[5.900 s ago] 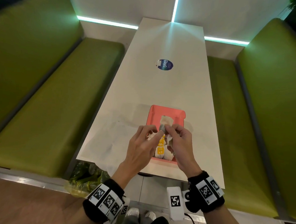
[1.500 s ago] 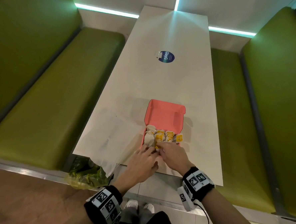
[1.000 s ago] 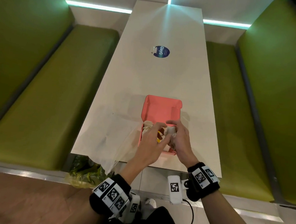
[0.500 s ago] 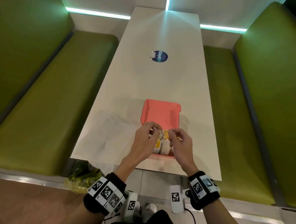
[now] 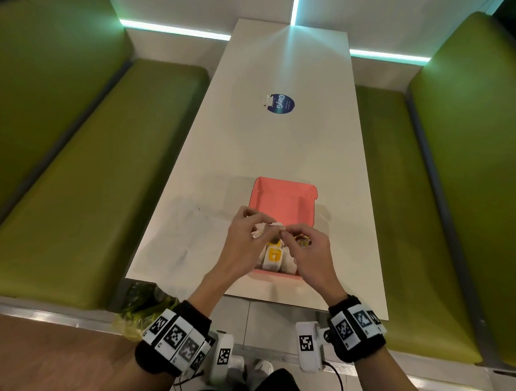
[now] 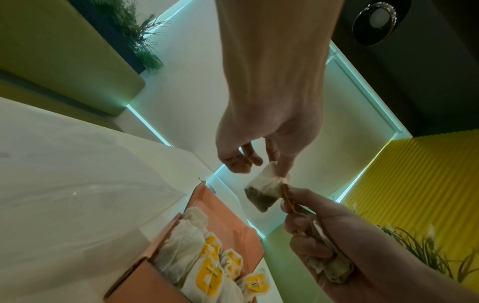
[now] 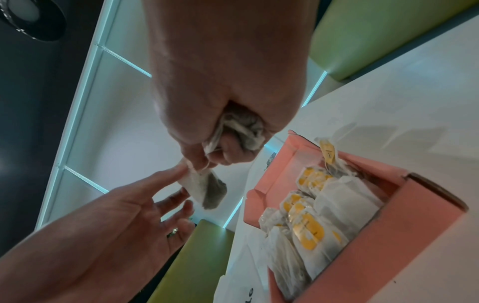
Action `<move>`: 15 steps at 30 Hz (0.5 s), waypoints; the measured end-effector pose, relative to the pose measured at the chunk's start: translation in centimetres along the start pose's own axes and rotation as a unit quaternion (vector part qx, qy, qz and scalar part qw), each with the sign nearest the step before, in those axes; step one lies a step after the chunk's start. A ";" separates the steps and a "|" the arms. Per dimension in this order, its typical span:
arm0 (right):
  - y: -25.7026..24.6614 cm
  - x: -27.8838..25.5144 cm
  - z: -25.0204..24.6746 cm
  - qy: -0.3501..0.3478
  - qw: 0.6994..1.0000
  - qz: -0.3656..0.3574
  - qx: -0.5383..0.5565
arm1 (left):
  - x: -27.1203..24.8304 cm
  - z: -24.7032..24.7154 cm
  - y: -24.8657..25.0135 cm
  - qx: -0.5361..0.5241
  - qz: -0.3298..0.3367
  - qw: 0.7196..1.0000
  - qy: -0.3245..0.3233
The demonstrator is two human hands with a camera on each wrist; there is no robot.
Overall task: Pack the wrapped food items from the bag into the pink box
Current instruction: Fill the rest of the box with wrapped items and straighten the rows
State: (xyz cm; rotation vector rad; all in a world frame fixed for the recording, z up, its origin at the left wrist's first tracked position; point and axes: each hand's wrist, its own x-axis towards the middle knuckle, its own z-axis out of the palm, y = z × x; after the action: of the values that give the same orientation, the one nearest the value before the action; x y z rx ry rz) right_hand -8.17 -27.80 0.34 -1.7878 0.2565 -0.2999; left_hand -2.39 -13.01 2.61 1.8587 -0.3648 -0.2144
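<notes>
The pink box (image 5: 283, 197) lies open on the white table, packed with several white and yellow wrapped sachets (image 5: 274, 255) (image 6: 204, 272) (image 7: 311, 231). Just above it, both hands meet on one loose sachet (image 6: 263, 189) (image 7: 207, 189). My left hand (image 5: 268, 230) (image 6: 274, 166) pinches its top edge. My right hand (image 5: 287, 234) (image 7: 197, 164) pinches its other corner and grips a crumpled bunch of further sachets (image 7: 241, 131) (image 6: 329, 264) in its palm. The clear plastic bag (image 5: 188, 230) lies flat to the left of the box.
Green bench seats (image 5: 79, 184) flank the table on both sides. A round blue sticker (image 5: 281, 104) sits mid-table beyond the box. The table's near edge (image 5: 244, 295) runs just behind the box. A green-filled plastic bag (image 5: 141, 306) sits on the floor at the left.
Both hands have lifted off the box's contents and drawn together. One sachet now hangs between their fingertips above the box.
</notes>
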 end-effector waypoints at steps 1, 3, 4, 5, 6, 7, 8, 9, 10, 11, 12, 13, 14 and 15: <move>-0.1 0.0 0.0 -0.004 1.000 0.000 0.000 | 0.0 -0.1 0.0 -0.004 -0.003 1.000 -0.005; -0.4 0.0 -0.1 -0.011 1.000 0.009 0.007 | 0.0 -0.2 0.0 -0.015 -0.011 1.000 -0.020; -0.6 0.0 -0.1 -0.013 1.000 0.018 0.016 | 0.0 -0.3 0.1 -0.023 -0.013 0.999 -0.027; -0.7 0.0 -0.2 -0.012 0.999 0.030 0.027 | -0.1 -0.3 0.1 -0.032 -0.013 0.999 -0.033; -0.8 -0.1 -0.3 -0.010 0.998 0.042 0.038 | -0.3 -0.4 0.2 -0.042 -0.010 0.998 -0.037; -0.9 0.0 -0.4 -0.009 0.997 0.053 0.049 | -0.4 -0.5 0.1 -0.050 -0.004 0.998 -0.039; -1.0 0.0 -0.5 -0.009 0.996 0.061 0.057 | -0.5 -0.5 0.1 -0.055 0.005 0.998 -0.041; -1.0 0.1 -0.5 -0.011 0.996 0.068 0.062 | -0.6 -0.5 0.1 -0.055 0.017 0.997 -0.041; -1.1 0.1 -0.5 -0.012 0.995 0.074 0.065 | -0.7 -0.5 0.1 -0.051 0.029 0.997 -0.039; -1.2 0.1 -0.4 -0.009 0.995 0.077 0.066 | -0.8 -0.4 0.0 -0.044 0.039 0.998 -0.033; -1.2 0.0 -0.4 0.002 0.994 0.079 0.070 | -0.8 -0.4 0.0 -0.032 0.048 0.998 -0.023; -1.3 0.0 -0.4 0.021 0.993 0.081 0.078 | -0.8 -0.3 -0.1 -0.019 0.058 0.998 -0.011; -1.3 -0.1 -0.5 0.042 0.992 0.081 0.087 | -0.8 -0.3 -0.2 -0.007 0.066 0.998 0.001; -1.4 -0.2 -0.5 0.060 0.991 0.075 0.088 | -0.8 -0.3 -0.1 0.001 0.075 0.997 0.012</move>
State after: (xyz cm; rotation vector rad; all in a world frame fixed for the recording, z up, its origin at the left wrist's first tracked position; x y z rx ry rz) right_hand -8.50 -27.90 1.80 -1.5686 0.4350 -0.3140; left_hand -3.05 -12.37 2.55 1.8240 -0.4864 -0.0886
